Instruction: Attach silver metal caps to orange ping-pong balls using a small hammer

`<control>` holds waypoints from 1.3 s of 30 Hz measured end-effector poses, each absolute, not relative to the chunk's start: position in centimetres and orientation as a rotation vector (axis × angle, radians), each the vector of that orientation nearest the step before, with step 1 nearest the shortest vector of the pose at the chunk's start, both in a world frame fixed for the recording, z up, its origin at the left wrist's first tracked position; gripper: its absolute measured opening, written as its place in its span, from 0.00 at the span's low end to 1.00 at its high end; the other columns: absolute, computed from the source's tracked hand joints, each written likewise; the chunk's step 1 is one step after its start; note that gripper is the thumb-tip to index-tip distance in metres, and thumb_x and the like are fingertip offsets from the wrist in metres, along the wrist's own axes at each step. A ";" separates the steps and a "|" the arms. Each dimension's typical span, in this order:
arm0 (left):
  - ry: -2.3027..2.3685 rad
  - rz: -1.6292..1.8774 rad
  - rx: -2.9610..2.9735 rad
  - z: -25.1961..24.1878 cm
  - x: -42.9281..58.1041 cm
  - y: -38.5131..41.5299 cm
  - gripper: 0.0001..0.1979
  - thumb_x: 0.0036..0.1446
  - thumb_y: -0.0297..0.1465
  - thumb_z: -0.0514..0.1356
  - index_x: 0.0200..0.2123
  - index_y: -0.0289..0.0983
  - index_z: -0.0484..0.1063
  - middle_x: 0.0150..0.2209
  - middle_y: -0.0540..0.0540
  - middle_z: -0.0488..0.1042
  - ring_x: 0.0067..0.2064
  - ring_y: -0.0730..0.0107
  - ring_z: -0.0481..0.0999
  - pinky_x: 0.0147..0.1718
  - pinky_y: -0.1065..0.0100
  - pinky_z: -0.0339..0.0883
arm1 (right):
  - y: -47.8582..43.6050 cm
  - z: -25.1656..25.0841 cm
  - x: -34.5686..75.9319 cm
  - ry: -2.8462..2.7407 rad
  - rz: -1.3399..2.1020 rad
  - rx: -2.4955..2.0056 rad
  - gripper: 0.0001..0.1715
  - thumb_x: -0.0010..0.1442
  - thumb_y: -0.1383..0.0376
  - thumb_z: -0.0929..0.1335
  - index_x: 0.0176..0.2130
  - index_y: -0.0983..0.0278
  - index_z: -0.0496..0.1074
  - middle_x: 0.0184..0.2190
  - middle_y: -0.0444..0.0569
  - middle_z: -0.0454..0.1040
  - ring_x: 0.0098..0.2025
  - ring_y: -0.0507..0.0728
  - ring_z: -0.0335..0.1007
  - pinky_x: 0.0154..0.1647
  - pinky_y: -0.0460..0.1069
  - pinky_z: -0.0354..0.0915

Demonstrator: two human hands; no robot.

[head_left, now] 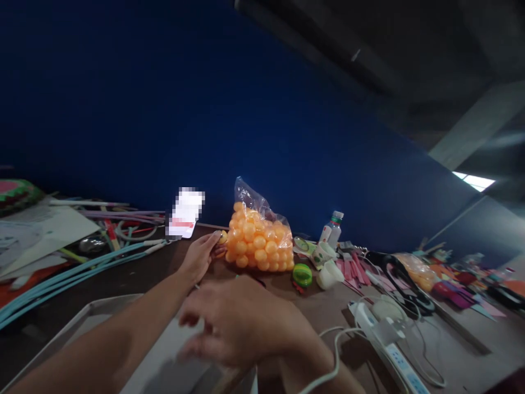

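My left hand reaches forward over the brown table and pinches a small orange ball between its fingertips, right beside a clear plastic bag full of orange balls. My right hand is close to the camera and blurred, its fingers curled above a grey tray; whether it holds anything is hidden. A white cable runs past its wrist.
Light blue tubes and paper sheets lie at the left. Right of the bag are a green ring, white cups, a plastic bottle, black scissors, a white power strip and colourful craft pieces. A dark blue wall stands behind.
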State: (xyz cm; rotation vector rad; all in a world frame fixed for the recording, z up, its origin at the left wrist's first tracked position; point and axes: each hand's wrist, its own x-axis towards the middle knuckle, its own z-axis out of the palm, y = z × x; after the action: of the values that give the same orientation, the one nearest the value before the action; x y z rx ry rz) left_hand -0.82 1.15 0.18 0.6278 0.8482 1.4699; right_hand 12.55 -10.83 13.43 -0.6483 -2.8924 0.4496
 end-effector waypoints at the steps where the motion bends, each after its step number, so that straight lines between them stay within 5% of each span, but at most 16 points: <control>1: 0.846 1.474 0.618 0.2 -0.8 1.2 0.14 0.61 0.35 0.63 0.48 0.37 0.73 0.46 0.44 0.77 0.39 0.63 0.79 0.36 0.58 0.76 | -11.5 12.7 12.9 -3.074 0.360 -0.501 0.16 0.61 0.51 0.71 0.41 0.60 0.73 0.38 0.45 0.80 0.34 0.55 0.76 0.24 0.49 0.61; 5: 0.826 1.480 0.586 0.5 -0.6 1.2 0.14 0.61 0.35 0.63 0.49 0.37 0.73 0.47 0.43 0.77 0.40 0.63 0.79 0.36 0.57 0.76 | -12.8 7.2 15.2 -3.232 0.022 -0.381 0.12 0.67 0.56 0.65 0.34 0.58 0.71 0.29 0.44 0.78 0.31 0.56 0.74 0.23 0.53 0.57; 10: 0.799 1.481 0.559 0.4 -0.7 1.1 0.14 0.61 0.34 0.63 0.49 0.37 0.73 0.47 0.43 0.77 0.40 0.63 0.79 0.36 0.57 0.76 | -12.4 2.6 16.9 -3.279 0.056 -0.490 0.11 0.63 0.54 0.69 0.33 0.57 0.72 0.27 0.41 0.77 0.28 0.56 0.72 0.21 0.52 0.53; 17: 0.771 1.495 0.550 0.3 -0.9 1.3 0.11 0.61 0.33 0.63 0.46 0.36 0.74 0.43 0.45 0.78 0.37 0.66 0.78 0.33 0.60 0.76 | -11.4 6.0 16.7 -3.178 0.134 -0.621 0.11 0.61 0.56 0.70 0.38 0.61 0.74 0.35 0.46 0.78 0.37 0.57 0.74 0.32 0.50 0.63; 25: 0.738 1.521 0.521 0.2 -1.0 1.6 0.13 0.61 0.35 0.63 0.48 0.36 0.74 0.45 0.44 0.77 0.39 0.64 0.79 0.35 0.58 0.76 | -9.4 8.5 17.9 -2.320 0.231 -1.227 0.12 0.67 0.64 0.64 0.48 0.62 0.73 0.42 0.51 0.78 0.43 0.58 0.74 0.43 0.49 0.65; 39: 0.735 1.515 0.549 0.6 -1.2 1.2 0.08 0.61 0.33 0.63 0.43 0.35 0.74 0.39 0.47 0.77 0.34 0.68 0.77 0.32 0.62 0.75 | -6.7 5.7 18.8 -2.099 0.154 -1.381 0.13 0.70 0.61 0.61 0.46 0.64 0.72 0.41 0.54 0.78 0.42 0.60 0.74 0.43 0.51 0.65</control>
State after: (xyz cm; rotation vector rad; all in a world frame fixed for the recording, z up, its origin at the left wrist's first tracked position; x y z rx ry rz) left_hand -1.18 1.17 0.61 0.5486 0.7347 1.5154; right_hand 18.76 -6.66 5.69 -1.3809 -2.0993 0.1537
